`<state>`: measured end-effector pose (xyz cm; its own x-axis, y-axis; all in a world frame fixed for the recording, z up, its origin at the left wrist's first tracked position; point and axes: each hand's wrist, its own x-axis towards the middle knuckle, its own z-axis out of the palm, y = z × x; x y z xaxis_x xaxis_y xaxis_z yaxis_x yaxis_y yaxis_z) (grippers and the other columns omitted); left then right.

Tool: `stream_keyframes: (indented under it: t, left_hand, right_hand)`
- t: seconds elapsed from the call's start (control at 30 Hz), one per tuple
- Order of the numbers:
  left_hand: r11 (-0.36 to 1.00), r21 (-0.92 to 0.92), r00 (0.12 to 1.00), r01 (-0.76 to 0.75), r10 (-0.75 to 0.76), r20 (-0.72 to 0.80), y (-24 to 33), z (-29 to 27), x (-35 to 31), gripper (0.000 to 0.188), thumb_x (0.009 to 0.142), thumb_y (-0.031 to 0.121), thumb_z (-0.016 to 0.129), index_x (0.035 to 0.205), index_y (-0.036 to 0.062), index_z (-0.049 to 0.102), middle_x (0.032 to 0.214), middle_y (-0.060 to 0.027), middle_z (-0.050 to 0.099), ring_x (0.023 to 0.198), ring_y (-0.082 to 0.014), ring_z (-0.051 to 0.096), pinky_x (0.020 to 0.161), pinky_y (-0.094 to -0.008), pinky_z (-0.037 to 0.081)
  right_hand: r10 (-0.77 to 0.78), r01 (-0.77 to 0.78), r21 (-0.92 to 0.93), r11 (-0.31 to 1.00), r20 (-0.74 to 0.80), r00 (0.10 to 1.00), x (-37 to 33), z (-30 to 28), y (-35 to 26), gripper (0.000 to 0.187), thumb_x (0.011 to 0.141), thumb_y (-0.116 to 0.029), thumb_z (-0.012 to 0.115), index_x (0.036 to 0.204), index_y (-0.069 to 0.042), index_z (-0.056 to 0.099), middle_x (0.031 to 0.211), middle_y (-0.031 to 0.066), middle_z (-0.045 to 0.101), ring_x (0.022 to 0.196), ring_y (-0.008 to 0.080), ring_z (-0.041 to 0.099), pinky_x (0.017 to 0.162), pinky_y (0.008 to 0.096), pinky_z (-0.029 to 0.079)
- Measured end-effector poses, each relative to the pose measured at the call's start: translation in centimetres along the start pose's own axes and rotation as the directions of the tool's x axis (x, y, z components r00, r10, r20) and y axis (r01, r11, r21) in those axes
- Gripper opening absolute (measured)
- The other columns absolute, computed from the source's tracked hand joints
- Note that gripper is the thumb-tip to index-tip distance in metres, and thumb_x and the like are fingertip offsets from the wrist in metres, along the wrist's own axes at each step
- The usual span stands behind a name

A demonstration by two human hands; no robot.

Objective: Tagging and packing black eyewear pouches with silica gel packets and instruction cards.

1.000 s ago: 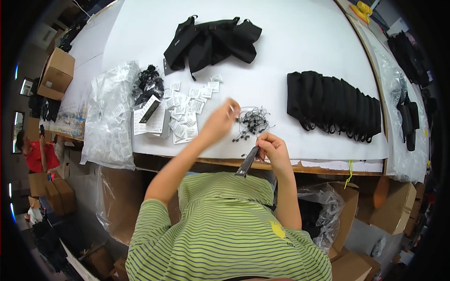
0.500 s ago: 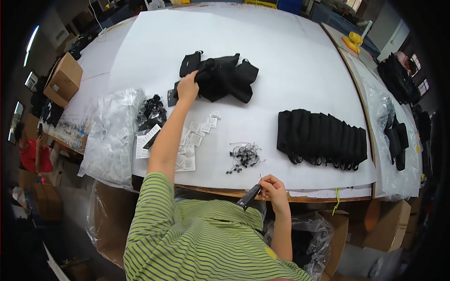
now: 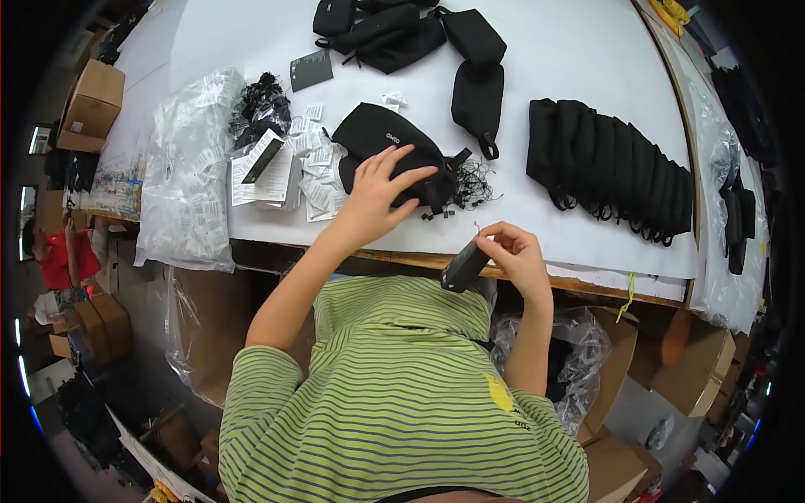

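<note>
My left hand (image 3: 377, 197) lies with its fingers spread over a black zip pouch (image 3: 377, 134) near the table's front edge. The pouch has a small pale mark on its face and covers part of a tangle of black tag strings (image 3: 475, 184). Just off the table edge, my right hand (image 3: 518, 256) pinches the string end of a black hang tag (image 3: 464, 267), which slants down to the left. Farther back lie several loose black pouches (image 3: 394, 42). To their right, two more black pouches (image 3: 478, 92) lie end to end.
A row of black pouches (image 3: 604, 159) stands packed together at right. Left are a clear plastic bag (image 3: 180, 176) of labels, white paper slips (image 3: 314, 168), a stack of printed cards (image 3: 267, 180) and a dark string bundle (image 3: 260, 109). A black card (image 3: 311, 70) lies behind them.
My left hand has come back from the far heap toward me, and a pouch now lies in front of me over part of the strings. My right hand still holds the tag. The view has shifted.
</note>
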<state>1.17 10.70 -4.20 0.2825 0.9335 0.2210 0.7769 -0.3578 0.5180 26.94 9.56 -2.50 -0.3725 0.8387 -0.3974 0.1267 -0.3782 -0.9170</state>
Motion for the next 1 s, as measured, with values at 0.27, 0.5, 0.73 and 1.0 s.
stream_keyframes:
  t: [0.27,0.5,0.73,1.0]
  left_hand:
    - [0.986,-0.088,0.913,0.139,-0.163,-0.375,3.9,0.8,-1.5,0.020,0.065,0.010,0.072,0.084,0.0140,0.068,0.092,-0.0020,0.056,0.088,-0.0211,0.048,0.079,-0.0355,0.033]
    - [0.714,-0.576,0.832,0.398,-0.546,-0.102,3.9,-0.5,-4.6,0.011,0.072,0.004,0.071,0.083,0.0052,0.070,0.066,0.0012,0.055,0.059,-0.0080,0.041,0.055,-0.0229,0.032]
    - [0.704,-0.661,0.844,0.260,-0.498,-0.198,3.6,-1.0,-5.5,0.008,0.079,0.004,0.067,0.086,0.0031,0.068,0.078,0.0012,0.057,0.061,-0.0059,0.042,0.055,-0.0207,0.035]
    - [0.107,-0.991,0.858,0.079,-0.513,0.013,4.3,-2.4,-5.6,0.008,0.090,0.010,0.058,0.094,0.0031,0.055,0.076,0.0009,0.054,0.062,-0.0040,0.043,0.059,-0.0188,0.035]
  right_hand:
    - [-0.235,0.121,-0.458,0.880,-0.201,0.951,1.0,3.0,-1.5,0.011,0.081,-0.016,0.068,0.086,-0.006,0.068,0.050,0.0006,0.046,0.047,0.0068,0.039,0.047,0.0245,0.031]
    - [-0.470,0.418,-0.577,0.702,0.065,0.880,2.0,7.6,-2.6,0.010,0.080,-0.014,0.067,0.089,-0.010,0.067,0.070,0.0054,0.063,0.050,0.0175,0.054,0.050,0.0285,0.042]
    - [-0.221,0.208,-0.532,0.821,0.041,0.974,1.8,8.1,-2.7,0.011,0.082,-0.014,0.068,0.091,-0.008,0.065,0.060,0.0007,0.053,0.048,0.0095,0.043,0.046,0.0247,0.033]
    - [-0.133,0.105,0.201,0.974,0.134,0.982,0.7,6.2,-3.0,0.015,0.084,-0.006,0.065,0.095,-0.005,0.055,0.071,0.0005,0.058,0.066,0.0073,0.057,0.057,0.0160,0.041]
